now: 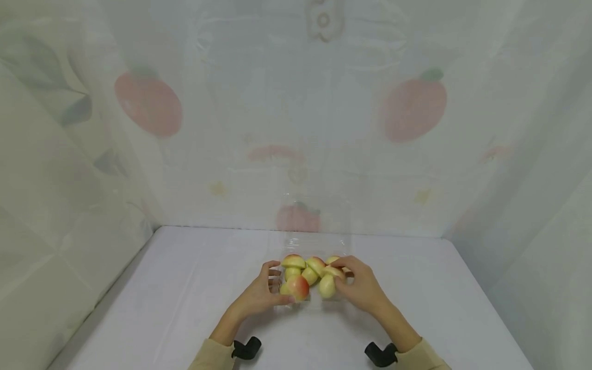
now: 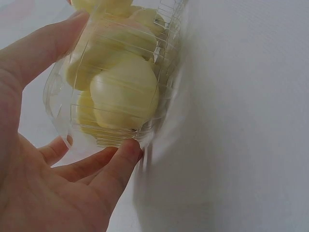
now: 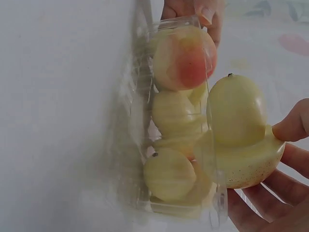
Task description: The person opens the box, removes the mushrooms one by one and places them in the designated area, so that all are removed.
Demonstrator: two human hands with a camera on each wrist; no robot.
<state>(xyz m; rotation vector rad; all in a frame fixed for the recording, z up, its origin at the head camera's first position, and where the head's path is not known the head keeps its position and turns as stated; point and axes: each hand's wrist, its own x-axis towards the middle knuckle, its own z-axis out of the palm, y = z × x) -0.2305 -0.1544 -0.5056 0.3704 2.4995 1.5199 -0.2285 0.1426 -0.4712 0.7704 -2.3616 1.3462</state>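
Observation:
A clear plastic clamshell box (image 2: 58, 92) holds several pale yellow, mushroom-shaped pieces with red-blushed caps, like model mushrooms. One mushroom (image 1: 298, 288) at its near left shows a red cap. My left hand (image 1: 259, 294) grips the box's left end, thumb on the near wall and fingers round the outer end. At the right end, my right hand (image 1: 363, 288) holds another mushroom (image 3: 246, 130) by its cap, thumb on one side and fingers beneath. Its rounded stem points toward me in the head view. In the right wrist view, this mushroom overlaps the box's rim.
The box's transparent lid (image 1: 335, 221) stands raised at the back. Underneath is a white-covered table (image 1: 203, 267). Pale curtains with fruit prints (image 1: 148, 105) hang behind it and along both sides. A black strap piece (image 1: 247, 348) is on each wrist.

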